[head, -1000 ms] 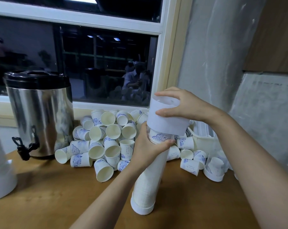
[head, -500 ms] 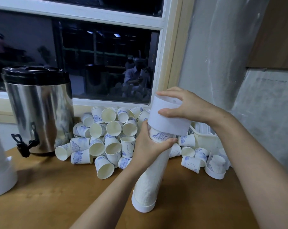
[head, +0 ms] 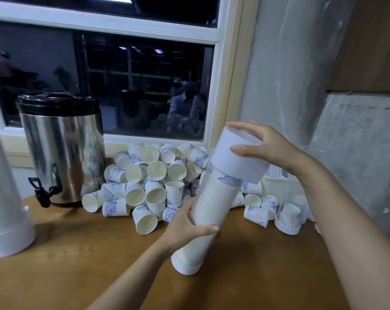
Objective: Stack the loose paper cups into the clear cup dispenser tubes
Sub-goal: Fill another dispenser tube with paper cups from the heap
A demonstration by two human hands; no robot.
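A clear tube [head: 204, 218] packed with stacked cups stands on the desk [head: 77, 276], leaning toward one o'clock. The left grip [head: 185, 222] wraps its middle, and the right grip [head: 264, 143] clasps the white cap [head: 234, 164] on top. Loose cups [head: 149, 182] lie heaped at ten o'clock of the tube, with a steel urn [head: 62, 153] at their nine o'clock.

Left hand [head: 185, 223] slid lower down dispenser tube [head: 214, 198], now well below white cap [head: 236, 162]
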